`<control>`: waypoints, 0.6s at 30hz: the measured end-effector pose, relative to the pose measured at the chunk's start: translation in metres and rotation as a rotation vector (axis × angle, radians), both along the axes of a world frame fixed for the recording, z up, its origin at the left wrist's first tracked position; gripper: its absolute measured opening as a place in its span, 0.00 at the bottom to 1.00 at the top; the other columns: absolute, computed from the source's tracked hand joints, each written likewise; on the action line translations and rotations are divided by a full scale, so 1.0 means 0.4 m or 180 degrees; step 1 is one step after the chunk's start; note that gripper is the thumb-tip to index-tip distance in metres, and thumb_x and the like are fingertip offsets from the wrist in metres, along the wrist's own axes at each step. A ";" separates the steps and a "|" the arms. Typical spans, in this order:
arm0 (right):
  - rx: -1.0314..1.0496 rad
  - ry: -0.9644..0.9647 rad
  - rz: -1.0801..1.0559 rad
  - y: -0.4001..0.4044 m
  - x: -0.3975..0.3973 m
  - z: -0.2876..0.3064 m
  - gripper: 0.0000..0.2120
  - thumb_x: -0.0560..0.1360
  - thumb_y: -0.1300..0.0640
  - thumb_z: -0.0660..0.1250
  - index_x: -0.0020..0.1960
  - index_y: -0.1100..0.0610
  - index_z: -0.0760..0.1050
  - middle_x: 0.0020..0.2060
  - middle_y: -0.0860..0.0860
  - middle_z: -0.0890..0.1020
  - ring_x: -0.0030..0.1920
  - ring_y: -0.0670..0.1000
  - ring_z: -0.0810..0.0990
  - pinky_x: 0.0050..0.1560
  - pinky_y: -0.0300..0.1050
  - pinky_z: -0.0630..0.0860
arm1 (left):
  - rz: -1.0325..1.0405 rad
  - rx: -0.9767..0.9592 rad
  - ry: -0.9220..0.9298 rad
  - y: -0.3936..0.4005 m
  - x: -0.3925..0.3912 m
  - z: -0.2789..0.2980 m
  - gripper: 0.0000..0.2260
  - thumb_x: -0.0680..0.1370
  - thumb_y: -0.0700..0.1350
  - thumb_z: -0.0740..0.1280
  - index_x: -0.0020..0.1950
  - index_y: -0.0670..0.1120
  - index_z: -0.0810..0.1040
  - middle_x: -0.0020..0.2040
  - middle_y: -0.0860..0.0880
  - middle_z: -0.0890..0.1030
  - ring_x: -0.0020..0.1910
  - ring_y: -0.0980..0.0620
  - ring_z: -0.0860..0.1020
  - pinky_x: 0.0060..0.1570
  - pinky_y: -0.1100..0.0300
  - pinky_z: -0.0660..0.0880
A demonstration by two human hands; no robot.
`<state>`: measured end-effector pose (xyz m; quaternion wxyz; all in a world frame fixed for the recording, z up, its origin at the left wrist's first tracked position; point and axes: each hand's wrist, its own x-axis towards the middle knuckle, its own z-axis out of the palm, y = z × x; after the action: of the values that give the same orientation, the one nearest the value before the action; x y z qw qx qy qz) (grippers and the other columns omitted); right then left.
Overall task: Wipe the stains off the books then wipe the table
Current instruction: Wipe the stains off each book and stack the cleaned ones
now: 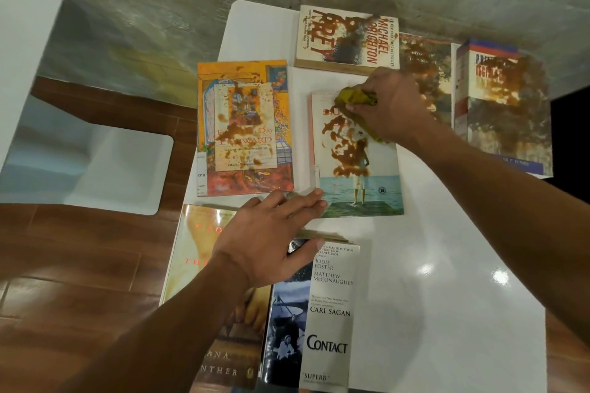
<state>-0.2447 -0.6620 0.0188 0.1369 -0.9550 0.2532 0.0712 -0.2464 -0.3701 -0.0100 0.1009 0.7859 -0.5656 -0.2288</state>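
1. Gripping a bunched yellow cloth (pixel 356 98), the right hand (pixel 392 105) presses it on the centre book (pixel 357 156), at its upper edge.
2. Brown stains (pixel 348 150) run down-frame from the cloth, along the book's long axis.
3. Left hand (pixel 271 239), fingers straight, apparently steadies the book's lower-left corner.

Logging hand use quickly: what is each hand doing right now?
Left hand: open, fingers flat on the corner of the stained book.
Right hand: gripping a yellow cloth on that book.
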 end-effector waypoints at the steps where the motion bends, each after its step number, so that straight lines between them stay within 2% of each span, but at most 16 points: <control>1: 0.0025 0.0020 0.0104 0.004 0.003 0.001 0.14 0.77 0.48 0.69 0.54 0.57 0.82 0.49 0.52 0.77 0.49 0.52 0.73 0.49 0.41 0.67 | 0.0002 0.0012 0.0002 0.000 0.001 0.000 0.30 0.81 0.66 0.44 0.79 0.58 0.63 0.79 0.62 0.60 0.65 0.53 0.72 0.59 0.53 0.74; 4: 0.0072 -0.0018 0.0038 0.011 0.006 0.006 0.15 0.77 0.47 0.69 0.56 0.57 0.82 0.48 0.51 0.76 0.50 0.51 0.72 0.49 0.43 0.66 | 0.0001 0.0060 0.0029 0.000 0.001 0.001 0.30 0.80 0.67 0.43 0.79 0.58 0.62 0.80 0.62 0.59 0.67 0.53 0.70 0.60 0.53 0.72; 8: 0.0294 0.0037 0.0227 0.020 0.018 0.008 0.14 0.76 0.49 0.71 0.57 0.56 0.83 0.49 0.52 0.78 0.51 0.53 0.75 0.53 0.45 0.72 | -0.0035 0.0111 0.0086 -0.001 0.002 -0.003 0.31 0.79 0.68 0.41 0.80 0.60 0.58 0.80 0.64 0.54 0.71 0.53 0.66 0.64 0.52 0.70; 12: 0.0276 0.0100 0.0054 0.023 0.041 0.018 0.18 0.75 0.49 0.72 0.63 0.53 0.80 0.48 0.47 0.74 0.50 0.49 0.71 0.48 0.41 0.66 | -0.0039 0.0113 0.0073 0.002 0.002 -0.006 0.31 0.79 0.68 0.40 0.81 0.60 0.56 0.80 0.64 0.52 0.72 0.53 0.65 0.65 0.53 0.68; 15: 0.0531 0.0277 0.0318 0.039 0.051 0.025 0.19 0.75 0.51 0.72 0.65 0.53 0.78 0.52 0.47 0.78 0.51 0.48 0.73 0.50 0.39 0.68 | -0.0025 0.0078 0.0080 0.003 0.001 -0.005 0.31 0.80 0.68 0.41 0.80 0.60 0.58 0.80 0.64 0.54 0.71 0.53 0.66 0.64 0.52 0.69; 18: 0.0554 0.0158 0.0160 0.036 0.061 0.023 0.20 0.75 0.53 0.72 0.66 0.52 0.77 0.55 0.50 0.78 0.51 0.47 0.71 0.52 0.39 0.69 | -0.0022 0.0109 0.0080 0.003 0.001 -0.005 0.31 0.80 0.68 0.41 0.80 0.60 0.58 0.80 0.64 0.55 0.71 0.53 0.66 0.65 0.52 0.69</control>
<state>-0.2204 -0.6474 0.0279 0.2113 -0.9435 0.2253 0.1200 -0.2462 -0.3689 -0.0122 0.0937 0.7826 -0.5630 -0.2487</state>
